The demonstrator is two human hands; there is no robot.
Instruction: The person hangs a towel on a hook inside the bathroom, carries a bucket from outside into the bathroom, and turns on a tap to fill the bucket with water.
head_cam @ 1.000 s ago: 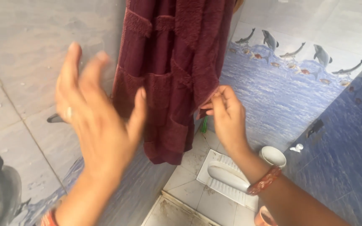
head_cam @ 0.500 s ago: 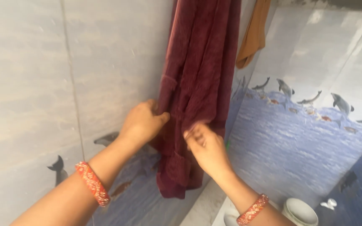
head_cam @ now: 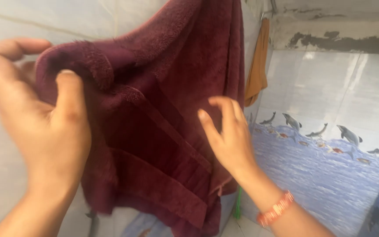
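A dark maroon towel (head_cam: 163, 131) hangs down from above, in front of a pale tiled wall (head_cam: 5, 175), and it fills the middle of the view. The left hand (head_cam: 44, 127) holds one edge of the towel and lifts it up to the left side; its grip is clamped on the cloth, with the thumb pressed on the front of the folded edge and the other fingers behind the fabric. The lifted part makes a thick roll over this hand, and below it the woven border bands of the towel run in a slant toward the lower right. The right hand (head_cam: 229, 136) is just beside the right part of the towel, with its grip apart: the fingers are spread and a little curved, and I cannot tell whether the fingertips touch the cloth. On the right wrist sits an orange-red bangle (head_cam: 276, 208). Behind the towel, further right, an orange-brown cloth (head_cam: 257, 66) hangs near the corner of the room. The right wall carries blue tiles with dolphins (head_cam: 325, 145) painted above water.
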